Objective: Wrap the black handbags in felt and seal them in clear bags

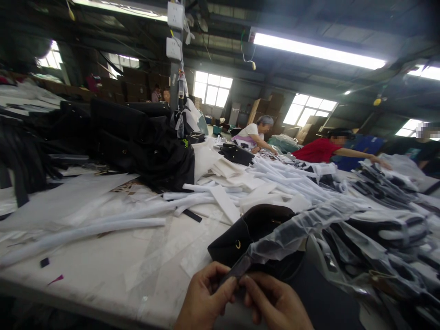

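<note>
Near the table's front edge, my left hand (208, 293) pinches the dark end of a strap (240, 263) between thumb and fingers. Close beside it, my right hand (271, 300) has its fingertips pressed together at the same strap end. From there the strap runs up to the right inside a crinkled clear plastic sleeve (299, 231). Behind the strap lies a black handbag (228, 238) with a small gold clasp, partly covered by the sleeve. What exactly sits between my right fingertips is hidden.
Black bags (120, 133) are heaped at the left. White foam rods (134, 224) and white sheets lie across the table (85, 284). Plastic-wrapped straps (388, 243) pile up at the right. Across the table, people reach over it, one in a red top (316, 149).
</note>
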A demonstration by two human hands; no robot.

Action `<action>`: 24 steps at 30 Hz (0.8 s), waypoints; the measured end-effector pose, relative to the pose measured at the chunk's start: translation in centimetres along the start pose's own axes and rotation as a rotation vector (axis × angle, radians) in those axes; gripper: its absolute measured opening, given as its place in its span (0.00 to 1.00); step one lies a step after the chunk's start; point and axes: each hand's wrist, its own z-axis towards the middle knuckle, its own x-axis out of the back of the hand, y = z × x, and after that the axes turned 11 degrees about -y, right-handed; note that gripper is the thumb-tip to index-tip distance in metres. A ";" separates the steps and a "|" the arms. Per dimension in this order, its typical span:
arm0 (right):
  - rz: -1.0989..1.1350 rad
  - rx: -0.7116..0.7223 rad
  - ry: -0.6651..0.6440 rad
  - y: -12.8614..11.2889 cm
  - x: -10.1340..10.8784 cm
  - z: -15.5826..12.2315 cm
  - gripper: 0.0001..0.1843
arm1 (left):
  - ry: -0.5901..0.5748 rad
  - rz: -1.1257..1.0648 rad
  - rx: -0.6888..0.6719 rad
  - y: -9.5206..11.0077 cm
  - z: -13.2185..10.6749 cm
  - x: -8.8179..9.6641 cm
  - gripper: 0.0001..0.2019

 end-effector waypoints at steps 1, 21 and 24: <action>0.015 0.003 -0.014 0.2 0.2 -0.1 0.28 | -0.009 -0.010 0.007 0.1 0.0 0.0 0.25; 0.020 0.004 0.295 2.4 -2.6 0.9 0.18 | -0.225 -0.162 0.297 -0.3 0.0 1.1 0.24; 0.111 0.017 0.285 2.3 -2.9 1.4 0.17 | -0.208 -0.135 0.323 0.1 -0.1 1.0 0.25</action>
